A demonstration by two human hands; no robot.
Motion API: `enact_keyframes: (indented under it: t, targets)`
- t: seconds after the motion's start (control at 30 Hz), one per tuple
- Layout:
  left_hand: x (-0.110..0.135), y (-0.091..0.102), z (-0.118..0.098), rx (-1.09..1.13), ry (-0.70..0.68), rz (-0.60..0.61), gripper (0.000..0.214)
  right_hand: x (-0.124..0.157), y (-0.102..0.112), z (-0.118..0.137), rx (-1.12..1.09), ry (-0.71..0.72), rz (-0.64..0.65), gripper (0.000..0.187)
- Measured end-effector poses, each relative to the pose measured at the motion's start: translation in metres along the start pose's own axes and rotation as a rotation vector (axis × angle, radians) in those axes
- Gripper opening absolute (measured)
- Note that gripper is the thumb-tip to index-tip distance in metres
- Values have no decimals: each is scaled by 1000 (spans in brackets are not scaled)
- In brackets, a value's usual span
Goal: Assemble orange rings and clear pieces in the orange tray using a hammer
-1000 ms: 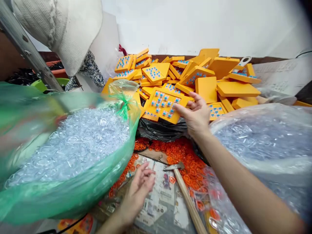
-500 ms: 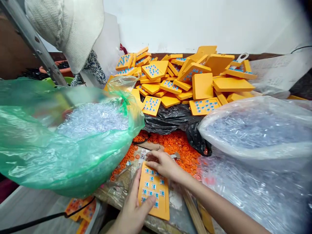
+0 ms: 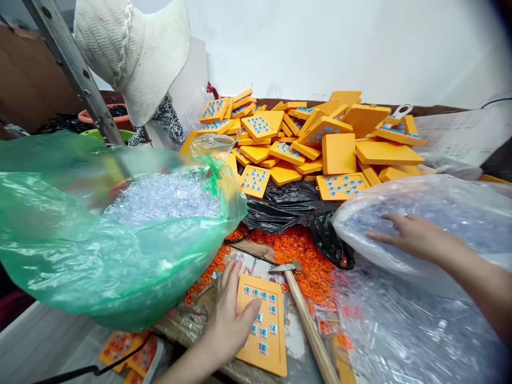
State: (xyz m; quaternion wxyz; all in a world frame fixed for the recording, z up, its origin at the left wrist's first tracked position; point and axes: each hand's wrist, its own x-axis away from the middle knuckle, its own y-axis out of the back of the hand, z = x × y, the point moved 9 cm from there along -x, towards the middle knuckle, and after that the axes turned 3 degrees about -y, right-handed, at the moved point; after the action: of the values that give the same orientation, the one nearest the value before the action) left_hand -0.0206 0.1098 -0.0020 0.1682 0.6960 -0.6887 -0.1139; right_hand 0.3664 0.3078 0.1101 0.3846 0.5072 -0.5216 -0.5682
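Fingers stretched, my left hand point(image 3: 236, 314) rests along the left side of a flat yellow plastic panel point(image 3: 274, 349) dotted with small blue-and-clear pieces. My right hand point(image 3: 412, 234), its fingers apart, is over the mouth of a whitish plastic bag point(image 3: 360, 256) full of small clear plastic parts point(image 3: 480, 216). I see nothing in its fingers. A hammer point(image 3: 302, 309) with a wooden handle lies just right of the panel. Loose orange rings point(image 3: 310, 266) are spread beyond the hammer head.
A large green plastic bag point(image 3: 132, 282) of clear parts bulges at left. Many yellow panels point(image 3: 294, 154) are heaped at the back on black plastic point(image 3: 280, 208). A person in a white hat point(image 3: 136, 53) is behind a metal post point(image 3: 76, 69). More clear plastic point(image 3: 400, 330) covers the right front.
My right hand has left the panel's top edge and swung right to the whitish bag, uncovering the hammer. My left hand's fingers have moved up along the panel and loosened from its side.
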Motion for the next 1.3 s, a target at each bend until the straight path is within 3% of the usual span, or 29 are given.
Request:
enact_keyframes:
  t: [0.1,0.2,0.37,0.57,0.7,0.73,0.87,0.97,1.13,1.3]
  targets:
    - [-30,0,-28,-218,-197,-24,46,4,-9,2,-34,-17,56,36]
    - [-48,-8,-38,-337,-279,14,37,14,4,5,-78,-61,20,25]
    - [-48,-10,-34,-484,-252,60,30,32,38,7,-193,-96,-186,29]
    - [-38,-23,-26,-514,-177,137,31,48,45,11,-388,-117,-246,20]
    - [-30,-21,-28,-499,-159,148,33,98,56,29,-627,-109,-393,28]
    - [-26,-19,-28,-495,-157,147,35,115,51,39,-704,-79,-360,30]
    - [-4,-12,-23,-416,-143,164,40,180,6,99,-995,100,46,36]
    - [12,-15,-18,-310,-130,155,43,213,-32,121,-1236,-5,293,35]
    - [22,-15,-17,-289,-140,96,46,239,-64,133,-1434,-215,384,40]
    - [31,-14,-48,-249,-413,61,41,263,-66,155,-1535,-119,422,32]
